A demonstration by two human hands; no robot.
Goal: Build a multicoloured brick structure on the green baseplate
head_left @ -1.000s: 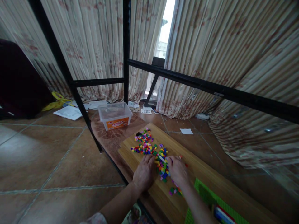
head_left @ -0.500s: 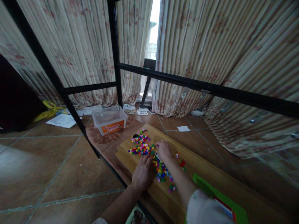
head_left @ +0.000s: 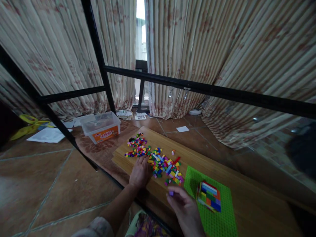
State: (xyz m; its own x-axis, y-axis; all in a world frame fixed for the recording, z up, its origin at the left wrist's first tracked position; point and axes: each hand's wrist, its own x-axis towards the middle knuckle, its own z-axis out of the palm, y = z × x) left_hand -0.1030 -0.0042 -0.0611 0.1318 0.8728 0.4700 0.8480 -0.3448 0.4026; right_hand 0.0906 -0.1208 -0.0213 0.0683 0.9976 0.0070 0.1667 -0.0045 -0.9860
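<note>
A heap of small coloured bricks [head_left: 158,159] lies spread on a wooden board [head_left: 237,184] on the floor. My left hand [head_left: 140,171] rests flat on the board at the heap's near-left edge, fingers touching the bricks. My right hand [head_left: 185,210] is raised near me, palm up, pinching a small purple brick [head_left: 171,193] at its fingertips. Just right of it lies a green baseplate [head_left: 222,217] carrying a low block of stacked coloured bricks [head_left: 209,196].
A clear plastic tub [head_left: 101,125] with an orange label stands on a brown rug beyond the board. Black metal frame bars [head_left: 197,87] cross in front of striped curtains. Papers [head_left: 48,135] and a yellow object [head_left: 27,123] lie on the tiled floor at left.
My right hand pulled back from the heap toward me and now holds a purple brick. The view swung right, bringing the green baseplate into sight. My left hand stayed on the board.
</note>
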